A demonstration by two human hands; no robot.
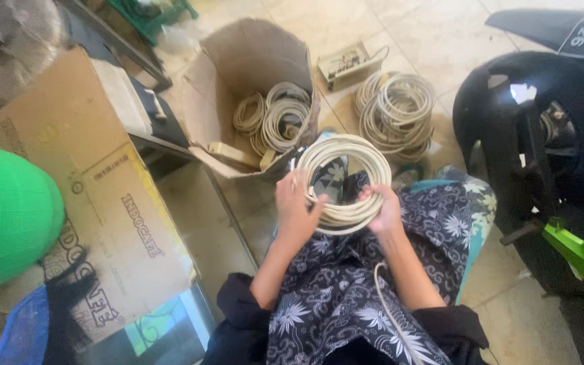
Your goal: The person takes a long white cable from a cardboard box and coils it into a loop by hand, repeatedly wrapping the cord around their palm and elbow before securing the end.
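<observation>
— Holding anything, were they?

— Yes. Both hands were on a coil of cream-coloured cable (343, 181), a flat ring held over the lap. The left hand (297, 206) was closed round the coil's left side, fingers wrapped over the strands. The right hand (382, 209) gripped the lower right of the same coil, fingers curled under it; how tightly, I could not tell.

— And where did that coil sit, against the cardboard box?

— Just below the open cardboard box (251, 94), on the near side of it, its upper rim almost meeting the box's lower flap. The coil stood tilted, its opening facing up toward the camera.

— Anything loose from it?

— One strand, the loose cable end (388, 304), ran down from the coil across the dark flower-patterned cloth (346, 284) on the lap.

— What was in the box?

— More wound cable, the coils in the box (275, 118), lying against each other on its floor. To the right of the box, on the tiled floor (305, 20), lay a pile of coils (397, 111), and just above that pile, a small open device with wires (346, 64).

— And farther off?

— Well to the right of the box, a black motorbike body (542, 135) with a green part (582, 253). To the left of the box, a flattened printed carton (109, 203), and beyond that a green bucket (8, 209).
</observation>
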